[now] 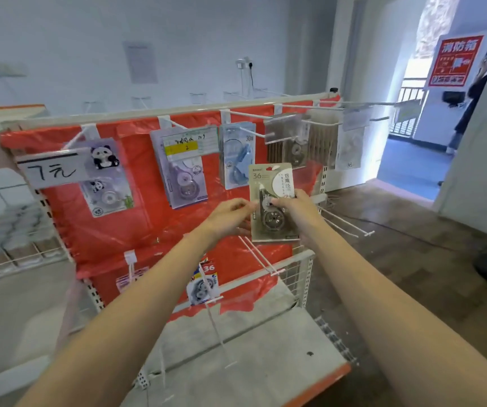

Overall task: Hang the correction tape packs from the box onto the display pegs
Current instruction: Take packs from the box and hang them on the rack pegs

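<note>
"36" on held pack ("7元" tag)

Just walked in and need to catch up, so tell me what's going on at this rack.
A person is stocking a display rack backed with red plastic. Both hands hold one grey-brown correction tape pack upright in front of it: the left hand pinches its left edge, the right hand grips its right side. The pack is not yet on a peg. Similar brown packs already hang above it, and other packs, including a panda pack, hang to the left. An empty peg sticks out just below.
</note>
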The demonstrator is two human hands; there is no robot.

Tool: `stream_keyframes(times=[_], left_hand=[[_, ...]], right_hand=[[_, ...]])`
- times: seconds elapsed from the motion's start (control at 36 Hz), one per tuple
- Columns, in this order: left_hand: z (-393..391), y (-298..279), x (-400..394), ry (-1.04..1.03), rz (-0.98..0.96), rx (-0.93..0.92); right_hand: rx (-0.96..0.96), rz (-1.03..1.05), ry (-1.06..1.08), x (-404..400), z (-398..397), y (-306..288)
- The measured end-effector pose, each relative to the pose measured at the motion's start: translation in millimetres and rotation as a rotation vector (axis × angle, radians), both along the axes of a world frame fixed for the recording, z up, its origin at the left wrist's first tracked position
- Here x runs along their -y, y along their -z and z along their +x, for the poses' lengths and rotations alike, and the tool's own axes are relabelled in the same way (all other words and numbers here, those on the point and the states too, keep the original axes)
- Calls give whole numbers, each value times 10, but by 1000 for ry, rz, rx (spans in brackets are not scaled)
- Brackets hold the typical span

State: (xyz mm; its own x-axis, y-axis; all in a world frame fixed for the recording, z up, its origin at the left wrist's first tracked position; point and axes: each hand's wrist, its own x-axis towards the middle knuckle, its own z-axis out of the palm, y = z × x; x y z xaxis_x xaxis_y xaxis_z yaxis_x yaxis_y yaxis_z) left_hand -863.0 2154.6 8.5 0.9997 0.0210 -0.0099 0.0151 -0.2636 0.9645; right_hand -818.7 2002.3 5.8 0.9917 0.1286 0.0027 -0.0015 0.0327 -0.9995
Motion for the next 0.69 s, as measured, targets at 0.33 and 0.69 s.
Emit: stream_keyframes(times=[0.33,0.69], left_hand=[[611,-57,1146,-138,-53,135],[1094,-155,1747,-252,-28,265]], right_hand=[[129,-35,-121,878,700,-134],[227,-173,-178,1499,1244,-132]])
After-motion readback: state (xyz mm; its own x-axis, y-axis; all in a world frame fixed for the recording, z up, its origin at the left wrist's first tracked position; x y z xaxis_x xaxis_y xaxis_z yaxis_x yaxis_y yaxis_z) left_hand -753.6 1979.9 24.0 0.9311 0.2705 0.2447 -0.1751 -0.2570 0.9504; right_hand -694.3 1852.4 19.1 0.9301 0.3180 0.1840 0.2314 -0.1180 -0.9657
